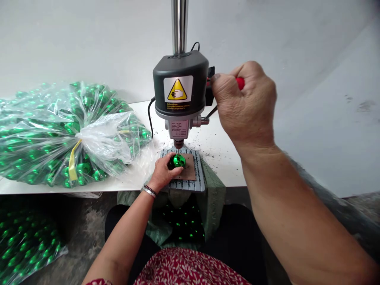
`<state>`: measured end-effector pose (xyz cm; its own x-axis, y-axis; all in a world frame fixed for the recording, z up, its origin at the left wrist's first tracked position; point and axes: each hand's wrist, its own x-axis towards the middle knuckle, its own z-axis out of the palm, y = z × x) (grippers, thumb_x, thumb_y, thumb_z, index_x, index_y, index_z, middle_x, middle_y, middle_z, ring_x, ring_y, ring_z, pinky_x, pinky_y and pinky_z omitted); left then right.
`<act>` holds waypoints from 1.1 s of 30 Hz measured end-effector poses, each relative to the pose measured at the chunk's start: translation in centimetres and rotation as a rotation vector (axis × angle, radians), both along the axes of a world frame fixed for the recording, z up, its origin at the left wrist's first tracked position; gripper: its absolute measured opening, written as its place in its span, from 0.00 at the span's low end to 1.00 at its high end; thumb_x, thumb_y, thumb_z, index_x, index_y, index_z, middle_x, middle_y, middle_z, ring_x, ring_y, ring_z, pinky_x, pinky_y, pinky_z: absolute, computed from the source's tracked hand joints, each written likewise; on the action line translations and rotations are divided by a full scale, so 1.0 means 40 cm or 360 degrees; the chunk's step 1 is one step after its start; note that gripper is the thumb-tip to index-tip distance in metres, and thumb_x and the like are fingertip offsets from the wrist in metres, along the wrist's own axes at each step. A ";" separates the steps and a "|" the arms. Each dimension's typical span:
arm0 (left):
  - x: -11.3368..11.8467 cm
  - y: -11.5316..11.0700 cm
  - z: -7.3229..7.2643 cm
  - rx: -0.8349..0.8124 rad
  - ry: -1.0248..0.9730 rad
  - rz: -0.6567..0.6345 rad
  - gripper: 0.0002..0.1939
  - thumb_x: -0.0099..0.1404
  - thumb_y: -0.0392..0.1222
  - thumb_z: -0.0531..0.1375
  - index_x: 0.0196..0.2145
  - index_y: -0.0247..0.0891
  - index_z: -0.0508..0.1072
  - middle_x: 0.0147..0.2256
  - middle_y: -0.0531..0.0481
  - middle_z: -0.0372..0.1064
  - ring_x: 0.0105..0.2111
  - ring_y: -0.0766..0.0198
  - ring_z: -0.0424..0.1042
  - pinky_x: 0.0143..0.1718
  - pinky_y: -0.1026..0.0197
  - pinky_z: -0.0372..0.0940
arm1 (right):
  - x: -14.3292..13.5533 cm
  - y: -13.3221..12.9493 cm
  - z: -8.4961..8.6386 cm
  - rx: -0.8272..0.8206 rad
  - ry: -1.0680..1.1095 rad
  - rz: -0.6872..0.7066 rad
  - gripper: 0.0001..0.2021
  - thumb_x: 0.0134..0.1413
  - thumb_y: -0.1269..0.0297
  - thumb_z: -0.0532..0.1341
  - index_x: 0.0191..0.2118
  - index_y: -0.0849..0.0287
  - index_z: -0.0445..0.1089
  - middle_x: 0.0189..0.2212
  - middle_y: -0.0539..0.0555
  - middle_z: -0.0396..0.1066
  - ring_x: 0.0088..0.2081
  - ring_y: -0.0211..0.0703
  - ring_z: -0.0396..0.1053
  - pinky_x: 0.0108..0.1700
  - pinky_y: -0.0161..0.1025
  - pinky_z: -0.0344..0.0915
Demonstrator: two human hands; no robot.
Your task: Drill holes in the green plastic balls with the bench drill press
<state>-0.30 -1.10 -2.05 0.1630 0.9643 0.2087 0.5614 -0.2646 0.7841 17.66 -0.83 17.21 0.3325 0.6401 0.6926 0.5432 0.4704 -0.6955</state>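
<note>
A shiny green ball point(179, 160) rests on a brown board point(189, 173) beneath the bit of a dark grey bench drill press point(180, 87). My left hand point(165, 171) grips the ball from its left side, thumb in front and fingers behind. The drill bit point(178, 151) comes down to the top of the ball; whether it has entered cannot be made out. Raised at the right of the drill head, my right hand point(246, 103) is wrapped round the feed lever, whose red knob point(240, 83) shows past the fingers.
A large clear bag of green balls point(59, 134) lies on the white table point(228, 162) at left; another bag point(26, 241) is on the floor. Below the drill base plate point(199, 168), a green sack point(212, 198) hangs open with green balls inside. Dark shavings litter the tabletop.
</note>
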 end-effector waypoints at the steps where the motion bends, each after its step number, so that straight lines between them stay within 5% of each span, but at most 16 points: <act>1: -0.001 0.000 0.000 -0.0024 -0.0056 0.0040 0.22 0.56 0.43 0.67 0.49 0.39 0.75 0.42 0.49 0.77 0.44 0.56 0.74 0.53 0.54 0.67 | -0.001 -0.001 0.002 -0.0007 0.0007 -0.0011 0.17 0.58 0.58 0.59 0.25 0.60 0.53 0.19 0.42 0.50 0.23 0.23 0.46 0.33 0.30 0.50; 7: -0.019 0.012 0.020 -0.0266 -0.0347 0.0103 0.23 0.57 0.42 0.65 0.51 0.37 0.75 0.47 0.48 0.78 0.48 0.58 0.75 0.55 0.56 0.67 | -0.010 -0.008 0.018 -0.0084 0.0052 -0.0060 0.17 0.57 0.61 0.59 0.23 0.59 0.52 0.18 0.42 0.49 0.24 0.25 0.46 0.33 0.32 0.50; 23: -0.036 0.048 0.039 -0.0332 -0.0308 -0.0007 0.20 0.58 0.49 0.62 0.46 0.38 0.79 0.41 0.51 0.80 0.45 0.57 0.76 0.53 0.56 0.69 | -0.008 -0.009 0.019 -0.0163 -0.0008 -0.0053 0.19 0.59 0.61 0.60 0.23 0.56 0.49 0.19 0.44 0.50 0.24 0.30 0.45 0.32 0.36 0.47; 33: -0.013 0.031 0.044 -0.0323 -0.0257 0.0106 0.24 0.56 0.46 0.66 0.50 0.38 0.77 0.45 0.48 0.79 0.47 0.56 0.75 0.54 0.55 0.67 | -0.010 -0.008 0.021 -0.0170 0.0010 -0.0035 0.18 0.59 0.62 0.59 0.24 0.57 0.49 0.19 0.42 0.48 0.24 0.29 0.44 0.33 0.35 0.47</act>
<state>-0.84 0.13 -0.30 0.0779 0.9966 0.0282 0.4358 -0.0595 0.8981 17.28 -1.15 18.03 0.3517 0.7027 0.6185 0.5479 0.3812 -0.7446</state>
